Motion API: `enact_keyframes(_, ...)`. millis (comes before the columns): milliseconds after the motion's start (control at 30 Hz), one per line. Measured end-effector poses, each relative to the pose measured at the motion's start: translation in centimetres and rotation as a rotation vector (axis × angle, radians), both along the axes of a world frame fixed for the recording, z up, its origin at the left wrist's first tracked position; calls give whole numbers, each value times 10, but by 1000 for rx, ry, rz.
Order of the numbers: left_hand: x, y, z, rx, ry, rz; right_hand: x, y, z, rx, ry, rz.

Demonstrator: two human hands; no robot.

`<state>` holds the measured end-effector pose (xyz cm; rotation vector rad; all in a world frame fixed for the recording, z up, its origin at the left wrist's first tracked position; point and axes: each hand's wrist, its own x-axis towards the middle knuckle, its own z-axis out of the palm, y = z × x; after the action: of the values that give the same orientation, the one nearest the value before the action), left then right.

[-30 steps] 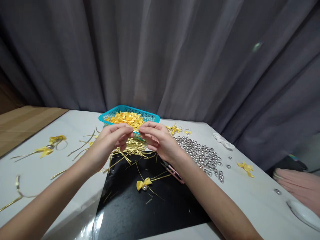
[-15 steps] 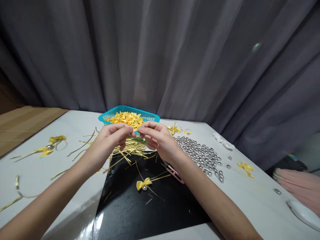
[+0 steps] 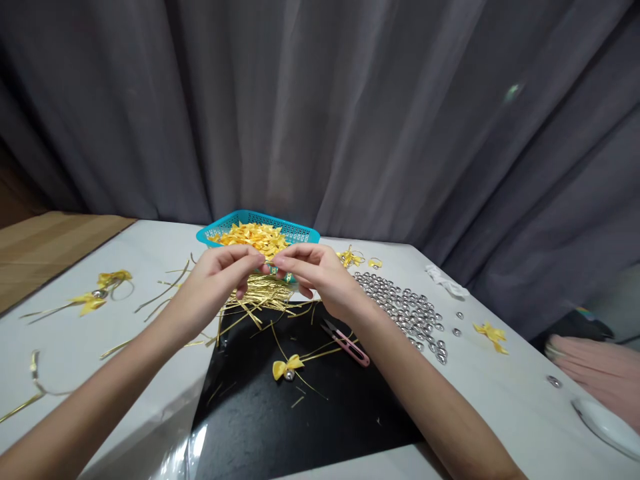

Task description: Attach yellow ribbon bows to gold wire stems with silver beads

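My left hand (image 3: 223,275) and my right hand (image 3: 319,275) meet fingertip to fingertip, both pinched on a short gold tie (image 3: 269,263); most of it is hidden by the fingers. Just behind them stands a blue basket (image 3: 305,236) filled with yellow ribbon bows (image 3: 257,237). Under my hands lies a bundle of gold ties (image 3: 260,291). Nearer me, a yellow bow with a silver bell (image 3: 287,367) and long gold tails rests on a black mat (image 3: 300,440). Pink-handled thread snips (image 3: 349,345) lie beside my right forearm.
Many silver bells (image 3: 407,310) are spread on the white table to the right. Yellow bows with bells (image 3: 93,301) lie at left, a loose bow (image 3: 491,336) at right. A white cloth strip (image 3: 447,282) and a white dish (image 3: 607,427) sit near the right edge.
My right hand has shifted slightly left, closer to my left fingertips, and more of the snips now shows. The things on the table have not moved.
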<state>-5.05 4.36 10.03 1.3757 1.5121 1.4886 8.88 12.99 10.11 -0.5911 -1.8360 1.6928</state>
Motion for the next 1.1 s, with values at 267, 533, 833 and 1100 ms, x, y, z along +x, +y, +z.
enact_keyframes(267, -5, 0, -4, -27, -39, -46, 4, 3, 5, 21, -62, 32)
enact_keyframes(533, -5, 2, -6, -28, -30, -77, 4, 2, 6, 27, -101, 45)
enact_keyframes(833, -3, 1, -4, -65, -9, -69, 5, 4, 7, 33, -109, 46)
enact_keyframes(1100, -9, 3, -12, -128, -28, -88, 7, 6, 5, -26, -113, 81)
